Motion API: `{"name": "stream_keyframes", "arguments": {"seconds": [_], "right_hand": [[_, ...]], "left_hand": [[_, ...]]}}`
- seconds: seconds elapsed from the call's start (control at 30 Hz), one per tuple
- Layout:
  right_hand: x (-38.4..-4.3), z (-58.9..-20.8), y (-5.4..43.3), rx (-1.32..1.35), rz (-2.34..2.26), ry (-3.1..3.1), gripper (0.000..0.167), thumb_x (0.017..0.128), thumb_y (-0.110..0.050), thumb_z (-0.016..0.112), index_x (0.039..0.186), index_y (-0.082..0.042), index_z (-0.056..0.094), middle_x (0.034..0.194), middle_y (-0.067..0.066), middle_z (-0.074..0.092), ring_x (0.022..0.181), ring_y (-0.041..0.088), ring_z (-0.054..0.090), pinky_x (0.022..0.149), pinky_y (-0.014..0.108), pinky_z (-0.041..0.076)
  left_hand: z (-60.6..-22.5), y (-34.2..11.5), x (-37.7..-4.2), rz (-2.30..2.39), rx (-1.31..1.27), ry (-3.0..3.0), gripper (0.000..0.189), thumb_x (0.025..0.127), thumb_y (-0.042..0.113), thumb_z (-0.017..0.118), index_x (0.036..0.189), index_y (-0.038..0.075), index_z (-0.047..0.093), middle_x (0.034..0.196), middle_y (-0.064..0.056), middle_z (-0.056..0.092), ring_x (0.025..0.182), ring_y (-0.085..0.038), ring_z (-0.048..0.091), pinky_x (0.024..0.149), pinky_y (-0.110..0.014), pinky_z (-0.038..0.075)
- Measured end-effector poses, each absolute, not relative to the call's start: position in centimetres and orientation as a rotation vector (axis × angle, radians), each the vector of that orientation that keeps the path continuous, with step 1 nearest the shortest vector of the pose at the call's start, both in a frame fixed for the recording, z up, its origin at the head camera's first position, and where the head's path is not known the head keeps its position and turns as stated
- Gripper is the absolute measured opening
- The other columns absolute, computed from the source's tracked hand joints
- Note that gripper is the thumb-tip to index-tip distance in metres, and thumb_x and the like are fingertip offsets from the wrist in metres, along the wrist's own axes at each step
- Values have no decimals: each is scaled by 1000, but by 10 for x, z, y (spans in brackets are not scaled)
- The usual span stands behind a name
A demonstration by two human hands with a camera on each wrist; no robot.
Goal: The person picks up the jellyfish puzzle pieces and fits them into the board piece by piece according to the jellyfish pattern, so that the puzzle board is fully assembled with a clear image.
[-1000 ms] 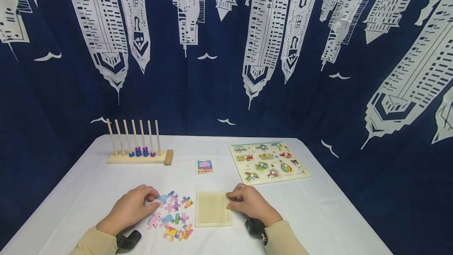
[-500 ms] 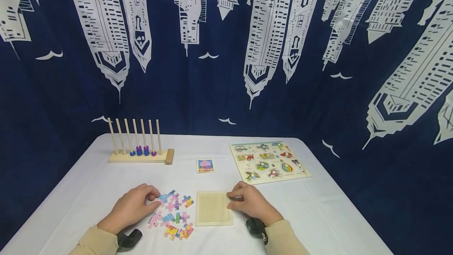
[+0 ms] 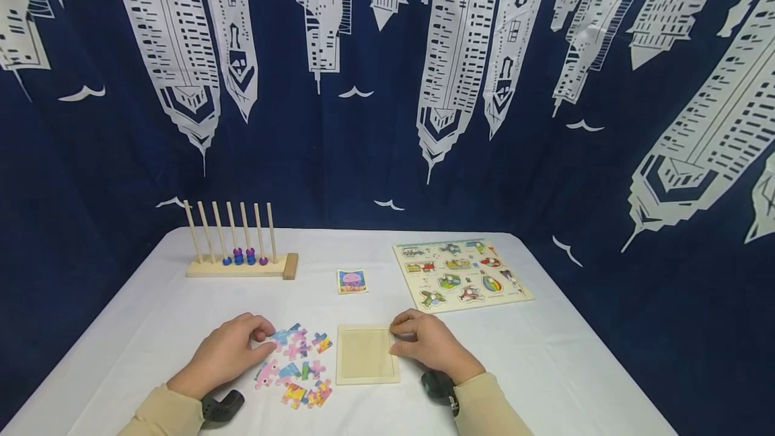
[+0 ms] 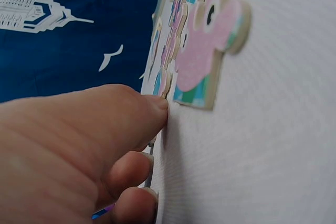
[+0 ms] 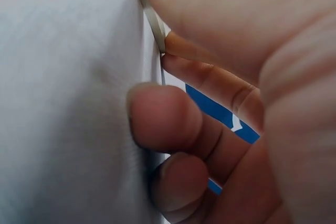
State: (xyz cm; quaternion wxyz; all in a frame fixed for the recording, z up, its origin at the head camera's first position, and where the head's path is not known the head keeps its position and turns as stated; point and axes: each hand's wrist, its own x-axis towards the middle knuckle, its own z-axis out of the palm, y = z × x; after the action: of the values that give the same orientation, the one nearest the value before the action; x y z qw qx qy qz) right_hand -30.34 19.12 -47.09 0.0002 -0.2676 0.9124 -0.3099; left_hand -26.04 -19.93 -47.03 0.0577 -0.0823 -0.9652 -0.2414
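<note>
Resting left hand (image 3: 225, 352), loosely bent and holding nothing, at left edge of scattered pieces (image 3: 297, 350) on white cloth (image 3: 575, 369). Touching tray (image 3: 366, 355), lying flat just right of pieces, along its right edge with right hand (image 3: 431, 343); unable to tell whether gripping.

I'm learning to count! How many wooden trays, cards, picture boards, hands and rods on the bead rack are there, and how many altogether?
Tray: 1
Card: 1
Picture board: 1
Left hand and right hand: 2
Rods: 7
Total: 12
</note>
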Motion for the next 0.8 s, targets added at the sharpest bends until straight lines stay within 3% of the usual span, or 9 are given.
{"name": "stream_keyframes", "arguments": {"seconds": [0.37, 0.8], "right_hand": [[-297, -467, 191, -872, -907, 2848, 35, 91, -29, 79, 120, -10, 77, 132, -1, 70, 125, 25, 65, 104, 47, 50], [-283, -472, 198, -939, -862, 2849, 35, 91, -34, 77, 123, -19, 76, 139, -10, 63, 127, 16, 63, 103, 41, 52]], "left_hand": [[-470, -201, -261, -725, -235, -2929, 25, 85, 33, 84, 103, 20, 73, 88, 9, 60, 76, -11, 49, 70, -34, 45], [-471, -201, -261, -717, -246, -2922, 25, 86, 34, 83, 103, 20, 72, 88, 9, 59, 77, -11, 50, 70, -35, 46]]}}
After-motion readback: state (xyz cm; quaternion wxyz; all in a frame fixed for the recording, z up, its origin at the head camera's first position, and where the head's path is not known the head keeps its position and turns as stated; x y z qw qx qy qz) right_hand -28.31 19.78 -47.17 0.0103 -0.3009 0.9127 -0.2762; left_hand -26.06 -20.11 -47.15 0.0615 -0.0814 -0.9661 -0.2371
